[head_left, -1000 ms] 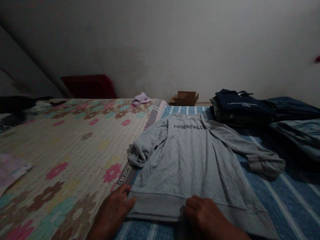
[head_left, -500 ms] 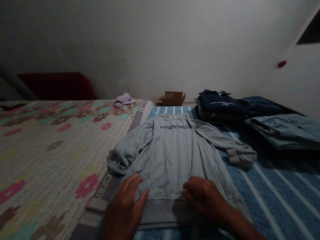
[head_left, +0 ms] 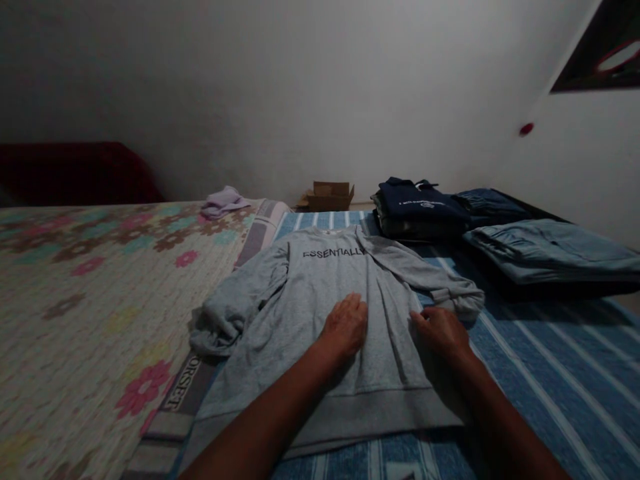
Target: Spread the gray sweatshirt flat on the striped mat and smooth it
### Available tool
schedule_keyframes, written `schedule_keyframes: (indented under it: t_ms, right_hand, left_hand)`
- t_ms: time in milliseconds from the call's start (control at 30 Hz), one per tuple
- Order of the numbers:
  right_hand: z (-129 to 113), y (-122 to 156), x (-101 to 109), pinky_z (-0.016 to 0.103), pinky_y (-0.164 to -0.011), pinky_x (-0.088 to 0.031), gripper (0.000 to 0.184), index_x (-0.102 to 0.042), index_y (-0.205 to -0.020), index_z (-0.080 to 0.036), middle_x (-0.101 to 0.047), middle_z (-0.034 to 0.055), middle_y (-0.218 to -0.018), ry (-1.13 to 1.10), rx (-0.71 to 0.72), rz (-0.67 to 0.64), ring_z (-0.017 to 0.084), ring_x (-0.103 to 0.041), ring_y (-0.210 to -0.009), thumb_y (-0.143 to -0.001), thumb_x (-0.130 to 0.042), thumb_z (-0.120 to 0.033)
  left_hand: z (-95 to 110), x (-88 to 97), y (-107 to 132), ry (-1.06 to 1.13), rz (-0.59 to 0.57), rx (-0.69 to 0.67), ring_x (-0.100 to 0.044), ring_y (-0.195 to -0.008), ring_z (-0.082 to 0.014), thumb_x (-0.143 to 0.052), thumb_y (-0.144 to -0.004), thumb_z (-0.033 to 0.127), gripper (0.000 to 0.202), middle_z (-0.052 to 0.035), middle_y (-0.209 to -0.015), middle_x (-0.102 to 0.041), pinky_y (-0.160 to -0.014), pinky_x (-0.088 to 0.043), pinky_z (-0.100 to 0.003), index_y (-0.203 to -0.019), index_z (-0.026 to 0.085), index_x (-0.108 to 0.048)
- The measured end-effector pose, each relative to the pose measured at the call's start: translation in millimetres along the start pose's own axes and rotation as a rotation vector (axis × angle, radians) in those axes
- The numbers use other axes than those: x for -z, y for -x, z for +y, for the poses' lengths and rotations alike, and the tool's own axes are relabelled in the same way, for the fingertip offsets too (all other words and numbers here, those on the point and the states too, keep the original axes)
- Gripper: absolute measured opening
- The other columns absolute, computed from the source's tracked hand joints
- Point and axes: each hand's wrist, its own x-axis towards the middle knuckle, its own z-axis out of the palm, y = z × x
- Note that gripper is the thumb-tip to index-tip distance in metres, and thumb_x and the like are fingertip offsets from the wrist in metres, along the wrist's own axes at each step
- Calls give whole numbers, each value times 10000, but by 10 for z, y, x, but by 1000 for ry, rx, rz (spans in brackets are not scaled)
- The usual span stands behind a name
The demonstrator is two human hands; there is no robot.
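1. Grey fleece sweatshirt [head_left: 320, 320] lies face up, "ESSENTIALLY" print readable, spread across the blue striped sheet [head_left: 550, 393] and partly over the edge of the floral bedspread [head_left: 90, 293].
2. Left hand [head_left: 345, 327]: open, fingers together, palm flat on the middle of the body panel. Grips nothing, only presses.
3. Right hand [head_left: 443, 330]: at the garment's right edge, fingers curled loosely near the cloth; whether they pinch the fabric I cannot tell. The right sleeve cuff [head_left: 463, 300] sits just beyond its fingertips.
4. Left sleeve [head_left: 225, 317] is bunched, well to the left of the left hand.
5. Step judged: smoothing and setting up a fold of the right side.
6. Next move likely calls for the left palm as anchor while the right sleeve is laid over the body.
7. Beyond the right hand: folded dark clothes [head_left: 420, 210], folded jeans [head_left: 545, 250]; a cardboard box [head_left: 327, 195] farther off.
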Motion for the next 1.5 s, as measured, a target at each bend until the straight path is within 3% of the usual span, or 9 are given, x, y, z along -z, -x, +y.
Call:
schedule_keyframes:
  t_ms: [167,333,600,833,1000,1167,1233,1367,1500]
  right_hand:
    - [-10,-25,-76,248,-578,-355,250,-655,-780,-180,-683,72,-781,-50,-1,31,194,-635,-749,-849,-482,-347]
    - [129,-15,-65,236,-601,-362,201,-586,-876,-162,-674,72,-813,-54,-34,78,174,-631,-761,-889,-426,-283]
    - [320,70,-32,283,-564,-346,277,-558,-997,-177,-679,115,-828,116,-84,35,256,-651,-782,-921,-370,-366]
    - [330,209,-56,254,-589,-374,337,-609,-986,-161,-667,60,-741,-181,-22,-12,202,-637,-721,-888,-416,-420]
    - [341,341,-51,248,-604,-357,235,-574,-969,-187,-669,70,-836,-74,3,-52,204,-630,-806,-876,-461,-371]
    - [451,337,-24,243,-609,-348,183,-538,-814,-207,-662,56,-806,-5,-30,-64,195,-630,-787,-883,-455,-355]
    - [485,363,9,245,-601,-354,203,-541,-857,-210,-665,50,-788,-48,-39,-81,199,-635,-771,-879,-458,-395]
    - [446,564,76,277,-578,-360,374,-491,-1109,-193,-679,69,-797,-14,-47,-104,237,-648,-739,-878,-422,-478]
    - [322,814,92,297,-555,-341,339,-423,-1206,-187,-689,103,-908,157,-38,-110,263,-660,-756,-886,-378,-289]
  left_hand:
    - [-44,-306,-80,33,64,55,-340,-1332,-237,-372,-932,238,367,-131,-1425,-408,-1086,-300,-415,-1270,127,-462]
    - [-59,-411,-33,47,121,47,-319,-1343,-227,-379,-940,297,401,-113,-1433,-403,-1106,-265,-420,-1301,138,-451]
    - [-56,-407,-33,58,136,61,-297,-1355,-209,-354,-946,333,407,-82,-1452,-382,-1111,-232,-445,-1315,189,-449]
    - [82,-351,-28,84,49,110,-234,-1378,-247,-325,-946,409,479,-121,-1470,-339,-1105,-210,-488,-1340,157,-425]
    - [300,-363,-75,149,-13,-21,-154,-1401,-245,-290,-938,484,548,-108,-1509,-256,-1112,-183,-479,-1389,180,-358]
    - [305,-470,-101,149,-1,-105,-103,-1411,-243,-264,-920,562,596,-79,-1533,-194,-1113,-123,-518,-1410,227,-318]
    - [293,-489,-99,145,6,-96,-109,-1410,-239,-253,-918,570,599,-73,-1531,-202,-1112,-119,-522,-1409,233,-319]
    - [341,-446,-102,162,-24,-71,-119,-1408,-247,-261,-914,568,600,-78,-1527,-216,-1108,-125,-536,-1402,226,-334]
    - [446,-342,-111,203,-88,-8,-136,-1402,-276,-273,-910,558,603,-109,-1514,-241,-1092,-139,-567,-1385,198,-364]
